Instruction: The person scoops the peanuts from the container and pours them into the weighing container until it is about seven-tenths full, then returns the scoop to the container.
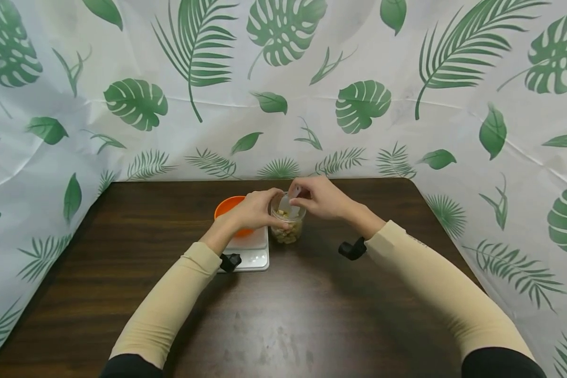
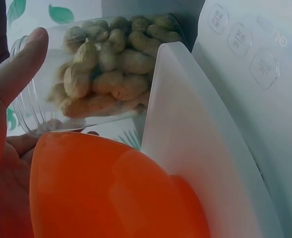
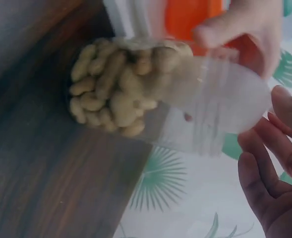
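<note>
A clear jar (image 1: 287, 235) stands on the table, partly filled with unshelled peanuts (image 2: 111, 74). My left hand (image 1: 255, 211) holds it near the mouth, thumb on the near side and fingers on the far side. Over the jar's opening, my right hand (image 1: 322, 197) pinches the top of a translucent white plastic scoop (image 3: 237, 94). Its lower part reaches down inside the jar toward the peanuts, blurred in the right wrist view. An orange bowl (image 1: 229, 203) sits just left of the jar, partly hidden behind my left hand.
Beneath the bowl is a white kitchen scale (image 1: 252, 260) with buttons along its front, close beside the jar. The dark wooden table (image 1: 283, 320) extends toward me. A leaf-printed white sheet (image 1: 302, 105) hangs behind the table's far edge and along both sides.
</note>
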A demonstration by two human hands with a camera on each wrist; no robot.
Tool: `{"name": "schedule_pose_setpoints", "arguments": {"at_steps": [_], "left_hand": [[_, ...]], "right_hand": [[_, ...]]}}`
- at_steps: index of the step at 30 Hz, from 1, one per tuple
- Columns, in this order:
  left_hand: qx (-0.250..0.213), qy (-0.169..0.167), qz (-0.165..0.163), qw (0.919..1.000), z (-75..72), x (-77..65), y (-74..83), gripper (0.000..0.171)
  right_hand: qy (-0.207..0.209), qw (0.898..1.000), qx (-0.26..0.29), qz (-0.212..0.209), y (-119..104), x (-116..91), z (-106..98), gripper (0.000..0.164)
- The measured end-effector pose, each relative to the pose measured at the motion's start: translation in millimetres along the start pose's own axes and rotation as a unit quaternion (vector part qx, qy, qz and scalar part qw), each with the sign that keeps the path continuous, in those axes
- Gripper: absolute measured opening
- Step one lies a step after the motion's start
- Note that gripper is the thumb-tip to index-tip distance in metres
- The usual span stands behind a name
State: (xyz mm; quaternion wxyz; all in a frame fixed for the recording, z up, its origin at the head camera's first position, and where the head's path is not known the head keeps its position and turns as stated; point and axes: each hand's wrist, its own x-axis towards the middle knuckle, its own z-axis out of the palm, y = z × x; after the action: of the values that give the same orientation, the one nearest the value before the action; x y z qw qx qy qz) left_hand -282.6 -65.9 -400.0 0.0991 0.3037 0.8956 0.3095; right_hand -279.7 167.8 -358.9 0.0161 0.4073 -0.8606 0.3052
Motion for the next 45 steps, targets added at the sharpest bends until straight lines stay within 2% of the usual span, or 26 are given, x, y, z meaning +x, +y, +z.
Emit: {"name": "schedule_pose_setpoints", "arguments": {"at_steps": [5, 9, 13, 16, 22, 28, 32, 40, 43, 45], "left_hand": [[-0.005, -0.003, -0.004, 1.0000, -1.4, -0.9, 1.2, 0.088], [-0.005, 0.001, -0.010, 0.9999, -2.2, -1.2, 1.5, 0.086], [-0.005, 0.000, -0.009, 0.9999, -1.1, -0.9, 1.0, 0.087], [-0.004, 0.000, -0.003, 1.0000, 0.1, 0.4, 0.5, 0.088], [-0.003, 0.001, 0.006, 1.0000, 0.4, 2.8, 0.1, 0.086], [0.004, 0.000, 0.001, 1.0000, -1.4, 2.2, 0.1, 0.086], [0.007, 0.001, -0.002, 1.0000, -0.3, 1.4, -0.5, 0.086], [0.003, 0.005, 0.001, 1.0000, -0.7, 0.0, -0.8, 0.084], [0.005, 0.004, 0.002, 1.0000, -1.5, 0.4, -1.4, 0.084], [0.009, 0.002, 0.003, 1.0000, -2.1, 0.7, -2.0, 0.084]], "right_hand": [[0.019, 0.999, 0.000, 0.029, -2.3, 0.6, -0.2, 0.012], [0.032, 0.999, 0.016, 0.033, -3.2, 0.2, 4.0, 0.014], [0.075, 0.994, 0.047, 0.060, -0.9, -3.8, 9.2, 0.011], [0.093, 0.991, 0.061, 0.077, -0.6, -7.2, 11.7, 0.010], [0.086, 0.990, 0.046, 0.106, -0.1, -9.5, 11.3, 0.011], [0.067, 0.988, 0.041, 0.130, 0.6, -7.5, 8.7, 0.010], [0.071, 0.986, 0.049, 0.140, 1.9, -10.3, 10.1, 0.013], [0.099, 0.984, 0.065, 0.134, 6.1, -17.2, 7.8, 0.013], [0.102, 0.987, 0.049, 0.111, 5.2, -16.2, 10.6, 0.012], [0.095, 0.992, 0.032, 0.077, 2.1, -13.8, 14.3, 0.011]]}}
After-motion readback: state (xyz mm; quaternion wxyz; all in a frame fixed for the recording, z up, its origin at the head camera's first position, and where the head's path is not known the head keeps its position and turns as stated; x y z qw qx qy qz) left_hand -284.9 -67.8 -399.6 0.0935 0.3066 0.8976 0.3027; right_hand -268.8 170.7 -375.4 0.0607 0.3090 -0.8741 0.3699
